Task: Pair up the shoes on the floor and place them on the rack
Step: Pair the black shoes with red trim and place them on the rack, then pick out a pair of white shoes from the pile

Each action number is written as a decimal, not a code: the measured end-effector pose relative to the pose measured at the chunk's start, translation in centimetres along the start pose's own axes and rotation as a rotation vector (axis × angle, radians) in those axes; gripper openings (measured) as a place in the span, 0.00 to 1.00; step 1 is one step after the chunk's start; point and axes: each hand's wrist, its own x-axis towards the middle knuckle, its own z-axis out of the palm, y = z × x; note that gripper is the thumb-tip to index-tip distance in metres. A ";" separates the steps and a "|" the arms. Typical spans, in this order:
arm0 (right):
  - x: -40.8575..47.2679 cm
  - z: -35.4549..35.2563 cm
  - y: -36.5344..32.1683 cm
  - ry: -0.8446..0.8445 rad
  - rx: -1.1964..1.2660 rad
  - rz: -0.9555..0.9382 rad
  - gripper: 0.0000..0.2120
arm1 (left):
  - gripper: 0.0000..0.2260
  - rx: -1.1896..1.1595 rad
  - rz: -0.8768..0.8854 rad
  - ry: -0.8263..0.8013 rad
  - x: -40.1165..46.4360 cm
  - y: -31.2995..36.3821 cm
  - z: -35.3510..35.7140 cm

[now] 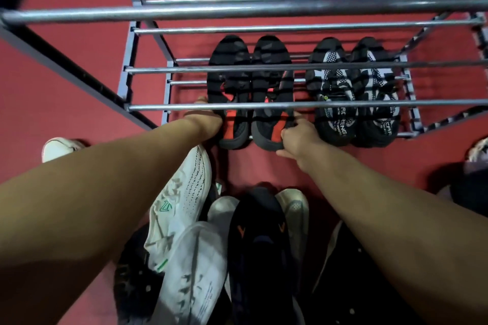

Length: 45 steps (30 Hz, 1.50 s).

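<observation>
The rack [264,105] is made of thin round metal bars on a grey frame and stands on a smooth red floor [66,82]. On its lowest shelf sit two pairs side by side: black knit shoes with red patches [250,92] and black-and-white patterned shoes [353,92]. The left hand [204,120] touches the outer side of the left black shoe; how its fingers lie I cannot tell. The right hand [298,137] has its fingers curled around the heel of the right black shoe. White mesh shoes [182,208] and a dark shoe [257,240] lie on the floor in front of the rack.
</observation>
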 end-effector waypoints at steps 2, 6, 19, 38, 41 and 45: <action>-0.4 0.5 0.1 -0.004 -0.058 -0.018 0.26 | 0.13 0.086 -0.002 -0.010 -0.1 0.0 -0.2; -0.7 0.6 -0.1 -0.021 -0.175 -0.029 0.23 | 0.16 0.250 -0.007 0.024 -0.6 -0.3 -0.3; -7.5 -4.6 1.4 0.105 -0.828 -0.191 0.21 | 0.22 0.388 0.195 0.343 -9.7 -6.9 -0.3; -25.8 -6.9 5.8 -0.055 -1.083 -0.473 0.14 | 0.18 0.185 0.144 0.415 -22.7 -10.5 -1.4; -27.3 -9.6 9.3 -0.061 -0.997 -0.456 0.11 | 0.11 0.115 0.246 0.375 -25.6 -9.0 1.1; -27.9 -12.0 13.5 -0.105 -1.049 -0.306 0.14 | 0.03 -0.014 0.302 0.128 -28.6 -9.6 5.5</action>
